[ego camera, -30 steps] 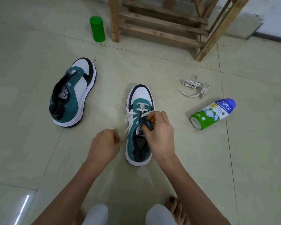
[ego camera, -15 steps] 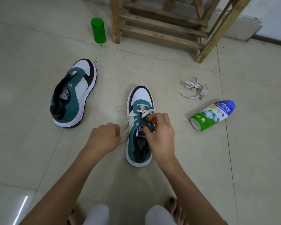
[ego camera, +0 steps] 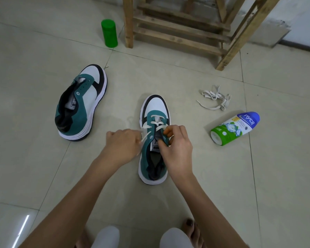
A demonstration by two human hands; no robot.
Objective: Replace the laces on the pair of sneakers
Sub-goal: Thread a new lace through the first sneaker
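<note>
A green, white and black sneaker point(ego camera: 155, 106) stands on the floor straight ahead, toe pointing away, with a cream lace point(ego camera: 155, 123) crossed through its front eyelets. My left hand point(ego camera: 123, 144) sits at the shoe's left side, closed on the left lace end. My right hand point(ego camera: 175, 145) rests over the tongue and right eyelet row, pinching the right lace end. The second sneaker point(ego camera: 82, 104) stands to the left with no lace in it. A loose cream lace point(ego camera: 215, 99) lies bunched on the floor to the right.
A green and white bottle with a blue cap point(ego camera: 234, 128) lies on its side at the right. A green cylindrical container point(ego camera: 109, 33) stands at the back beside a wooden frame point(ego camera: 177, 29). My knees and bare feet are at the bottom edge.
My left hand has moved right, closer to the shoe, keeping the lace end. My right hand has shifted slightly down along the eyelets. The view has tilted a little.
</note>
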